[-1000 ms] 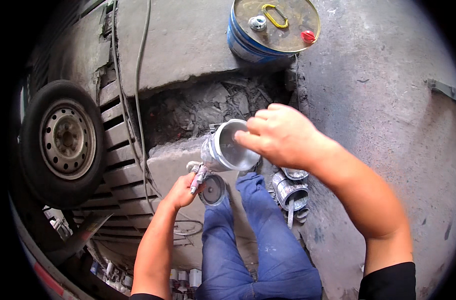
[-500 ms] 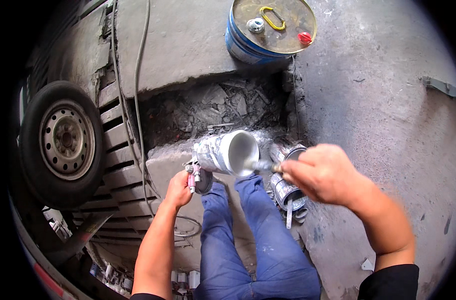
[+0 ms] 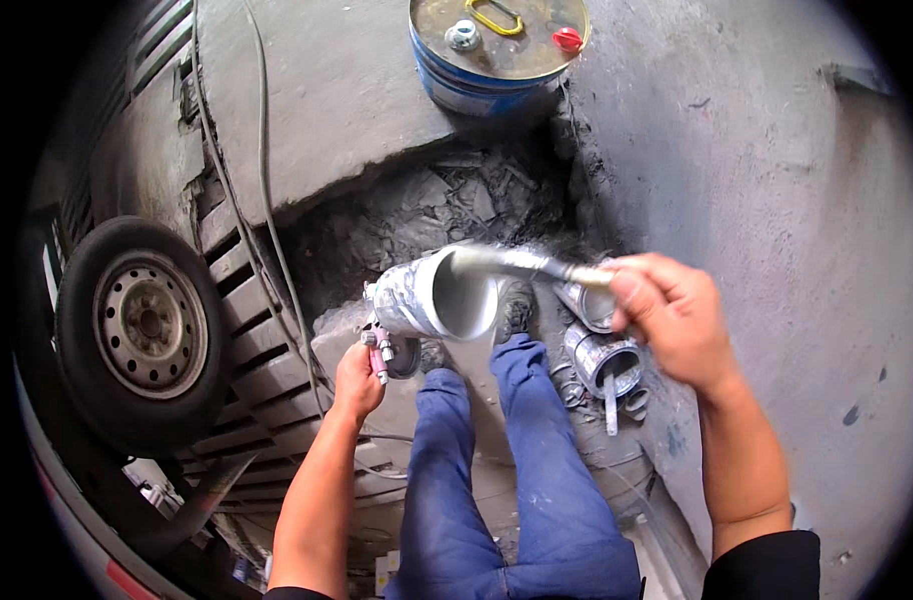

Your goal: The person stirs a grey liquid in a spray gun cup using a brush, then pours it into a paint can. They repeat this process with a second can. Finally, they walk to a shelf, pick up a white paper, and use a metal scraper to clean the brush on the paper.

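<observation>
Left of the left hand [image 3: 360,383], grey slats [image 3: 255,340] with dark gaps run alongside a worn concrete slab [image 3: 327,100], and farther left sits a tyred wheel [image 3: 82,335] (its rim [image 3: 123,330] stained brown). Two cables [image 3: 265,130] trail over slab and slats. Ahead of the left hand, a sunken hollow [image 3: 427,200] full of grey rubble breaks the floor [image 3: 495,440], with a blue drum [image 3: 504,62] at its far edge. Right of the right hand [image 3: 677,318] spreads a stained concrete surface [image 3: 777,210], wall or floor being hard to tell; pale light falls on its far part.
</observation>
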A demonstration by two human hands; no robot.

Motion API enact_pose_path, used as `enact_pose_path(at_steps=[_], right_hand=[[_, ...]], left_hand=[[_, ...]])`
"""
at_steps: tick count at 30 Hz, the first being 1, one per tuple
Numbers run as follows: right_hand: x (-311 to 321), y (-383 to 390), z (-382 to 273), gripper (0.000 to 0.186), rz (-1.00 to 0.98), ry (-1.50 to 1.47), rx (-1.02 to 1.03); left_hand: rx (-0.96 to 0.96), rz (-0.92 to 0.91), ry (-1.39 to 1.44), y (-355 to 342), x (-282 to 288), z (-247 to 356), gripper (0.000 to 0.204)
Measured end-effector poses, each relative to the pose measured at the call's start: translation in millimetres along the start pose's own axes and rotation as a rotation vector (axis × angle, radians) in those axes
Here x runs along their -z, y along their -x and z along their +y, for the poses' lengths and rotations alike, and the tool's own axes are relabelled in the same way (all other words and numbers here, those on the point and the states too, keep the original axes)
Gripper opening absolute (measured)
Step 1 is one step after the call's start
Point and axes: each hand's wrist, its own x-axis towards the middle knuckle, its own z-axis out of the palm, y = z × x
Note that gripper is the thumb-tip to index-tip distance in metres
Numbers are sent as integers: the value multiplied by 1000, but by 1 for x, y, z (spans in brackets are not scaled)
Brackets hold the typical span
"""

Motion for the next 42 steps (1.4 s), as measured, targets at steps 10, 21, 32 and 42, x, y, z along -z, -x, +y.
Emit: enact_pose_path(at_steps=[10, 21, 32, 42], right_hand=[[-1, -23, 176, 25, 172, -1032, 54], [-150, -18, 330, 24, 590, -681, -274], [-185, 73, 289, 41, 361, -1298, -212], [-156, 73, 322, 38, 539, -1130, -140]], left_hand=[[-115, -113, 166, -9, 0, -15, 9], [48, -172, 388, -13, -52, 10, 19], [151, -330, 436, -5, -86, 59, 8], [186, -13, 480, -42, -133, 24, 23]])
